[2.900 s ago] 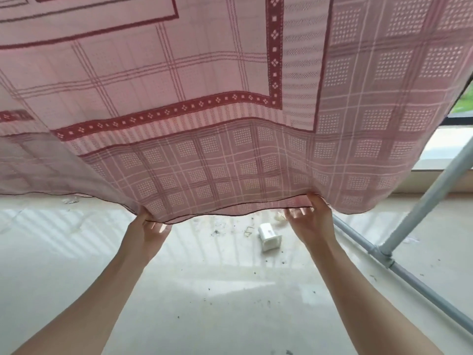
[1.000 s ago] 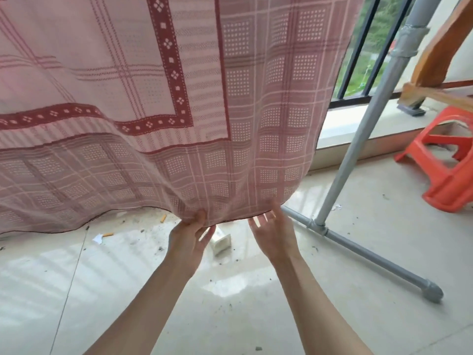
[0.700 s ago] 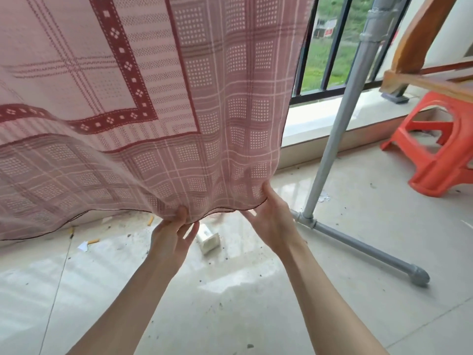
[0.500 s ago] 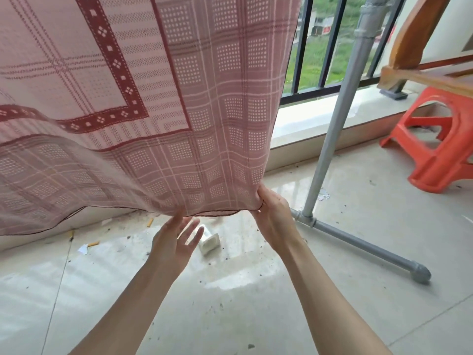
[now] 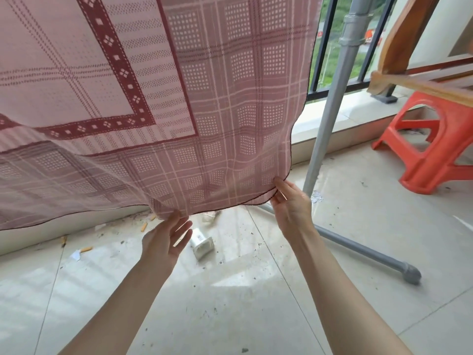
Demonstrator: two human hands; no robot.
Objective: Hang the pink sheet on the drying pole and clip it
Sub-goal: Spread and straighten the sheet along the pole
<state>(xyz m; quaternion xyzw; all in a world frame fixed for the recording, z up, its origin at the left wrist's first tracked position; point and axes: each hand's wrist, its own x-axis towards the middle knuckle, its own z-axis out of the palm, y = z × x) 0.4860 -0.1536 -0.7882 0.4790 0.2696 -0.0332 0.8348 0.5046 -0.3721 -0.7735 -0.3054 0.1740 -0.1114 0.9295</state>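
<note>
The pink checked sheet (image 5: 158, 103) with dark red bands hangs down from above and fills the upper left of the view; the pole it hangs on is out of frame. My right hand (image 5: 291, 208) pinches the sheet's lower right corner between thumb and fingers. My left hand (image 5: 166, 239) is below the hem with straight fingers, and only the fingertips touch the edge. The grey upright post (image 5: 330, 103) of the drying rack stands just right of the sheet, and its foot pipe (image 5: 363, 249) runs along the floor.
An orange plastic stool (image 5: 440, 149) stands at the right under a wooden beam (image 5: 414, 29). Black railing bars (image 5: 323, 47) and a low ledge lie behind. A small white box (image 5: 202, 243), cigarette butts and litter lie on the glossy tiled floor.
Both hands worked rightward along the hem to the sheet's right end. My left hand let go of the hem and now only touches it. My right hand reached the corner.
</note>
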